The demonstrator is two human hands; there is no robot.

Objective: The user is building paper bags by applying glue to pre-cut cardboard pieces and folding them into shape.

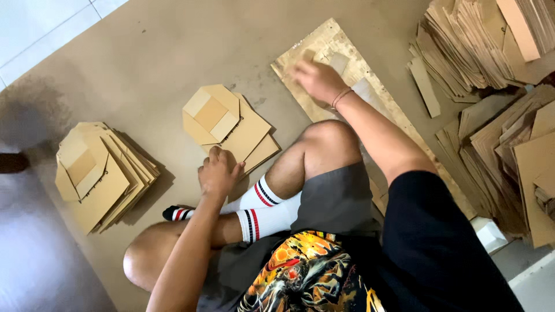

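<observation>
Head view, 1 entry. I log the right hand (315, 78) stretched forward onto the long pale worn wooden board (399, 118), fingers curled over a small tan cardboard piece (337, 61); blur hides whether it grips. The board's long axis runs diagonally away toward the upper left. I log the left hand (218, 171) loosely closed, empty, resting at the near edge of the middle stack of folded brown cardboard envelopes (228, 124). A second stack of folded brown envelopes (101, 173) lies well apart, further left. The right hand is nearer the piece.

Home packaging workshop on a floor: cardboard sheet (144, 63) underfoot, folded paper bag stacks (104, 173), heaped kraft blanks (491, 52).
</observation>
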